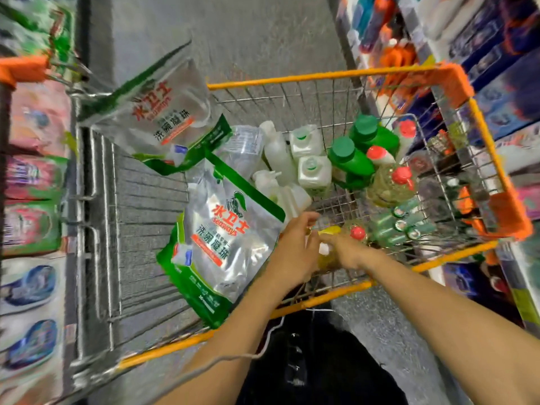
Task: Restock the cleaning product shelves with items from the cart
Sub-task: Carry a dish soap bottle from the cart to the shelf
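The wire cart (321,77) has an orange-yellow rim, orange corner guards and silver-grey mesh, over a speckled grey floor (248,30). Its pouches (222,238) are silvery-clear with green borders, red lettering and an orange-red band. Beside them are white bottles (314,171) with green-marked tops, green bottles (350,159) with green caps, red-capped bottles (401,175) and a yellow bottle (330,230). Shelf packs (32,285) at left are pink, green, and white with blue ovals.

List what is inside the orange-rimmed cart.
In the cart: silver pouches, white bottles, green bottles, red-capped bottles, and a yellow-capped bottle gripped by left hand and right hand. Anything beneath the pouches and hands is covered.
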The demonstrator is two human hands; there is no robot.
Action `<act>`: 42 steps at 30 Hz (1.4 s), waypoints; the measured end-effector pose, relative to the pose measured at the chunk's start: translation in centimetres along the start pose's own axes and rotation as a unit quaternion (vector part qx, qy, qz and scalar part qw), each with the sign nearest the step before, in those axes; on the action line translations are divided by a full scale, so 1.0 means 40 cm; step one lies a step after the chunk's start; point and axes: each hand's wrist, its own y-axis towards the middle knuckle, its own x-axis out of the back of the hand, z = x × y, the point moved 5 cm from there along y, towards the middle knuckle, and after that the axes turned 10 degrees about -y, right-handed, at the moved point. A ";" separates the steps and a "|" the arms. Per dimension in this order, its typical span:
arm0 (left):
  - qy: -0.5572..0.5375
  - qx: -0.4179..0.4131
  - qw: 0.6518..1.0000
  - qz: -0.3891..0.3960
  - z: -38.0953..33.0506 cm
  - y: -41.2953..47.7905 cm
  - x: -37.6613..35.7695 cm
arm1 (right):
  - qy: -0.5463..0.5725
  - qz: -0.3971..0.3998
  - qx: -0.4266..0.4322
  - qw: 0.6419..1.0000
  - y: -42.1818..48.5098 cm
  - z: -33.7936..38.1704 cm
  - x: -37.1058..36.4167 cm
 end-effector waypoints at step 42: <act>-0.190 -0.313 0.929 0.050 -0.543 -0.055 0.187 | 0.051 -0.564 0.106 0.817 -0.980 0.360 0.823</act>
